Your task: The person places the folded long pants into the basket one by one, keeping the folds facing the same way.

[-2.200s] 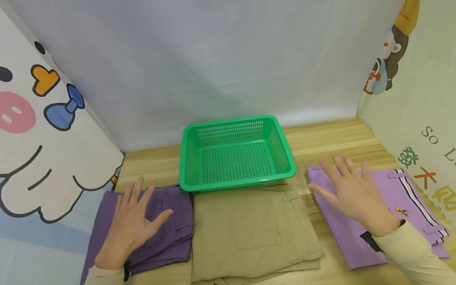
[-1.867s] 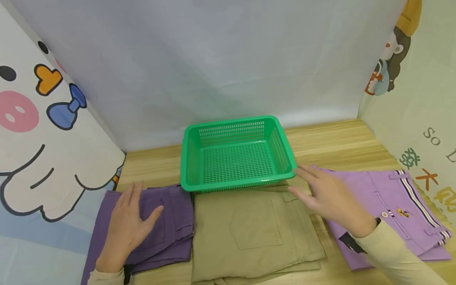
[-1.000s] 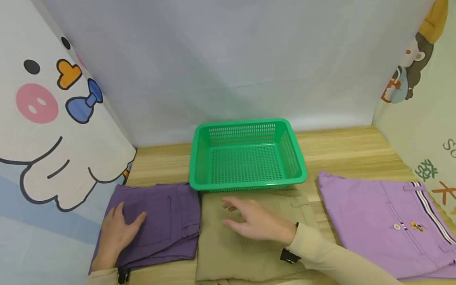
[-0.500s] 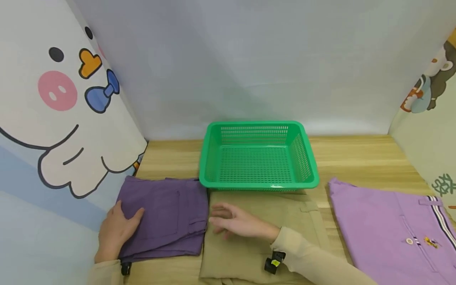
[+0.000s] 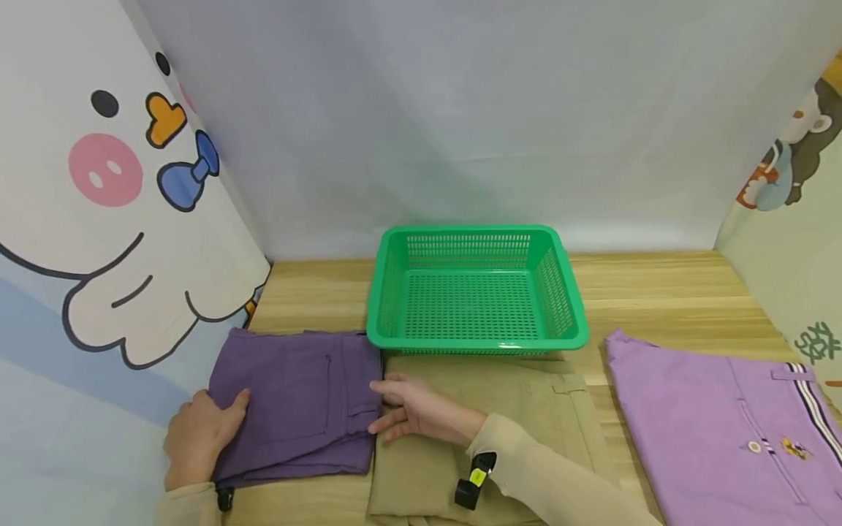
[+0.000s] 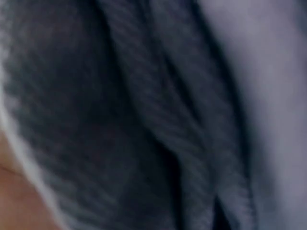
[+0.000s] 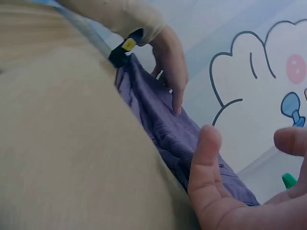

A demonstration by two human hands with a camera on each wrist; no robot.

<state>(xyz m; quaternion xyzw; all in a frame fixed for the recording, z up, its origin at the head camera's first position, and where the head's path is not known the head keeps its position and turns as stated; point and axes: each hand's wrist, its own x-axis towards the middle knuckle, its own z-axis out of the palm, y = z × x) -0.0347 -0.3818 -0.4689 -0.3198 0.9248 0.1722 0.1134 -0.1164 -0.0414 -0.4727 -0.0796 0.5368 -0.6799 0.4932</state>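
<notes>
Head view: folded purple cloth trousers (image 5: 283, 394) lie on the wood-grain table (image 5: 316, 292) between the left hand (image 5: 197, 438), grip unclear, and the right hand (image 5: 424, 410). Left wrist: blurred dark fabric (image 6: 86, 115). Right wrist: thumb and fingers parted; grasping seems the step, needing both edges pinched.

On the pale right wall (image 5: 792, 274) you can make out one green character (image 5: 818, 342), apparently 發.

The head view is bright, evenly lit, glare touching the basket rim (image 5: 516, 345) beyond the right hand (image 5: 424, 410); the left wrist view is dim, blurred.
</notes>
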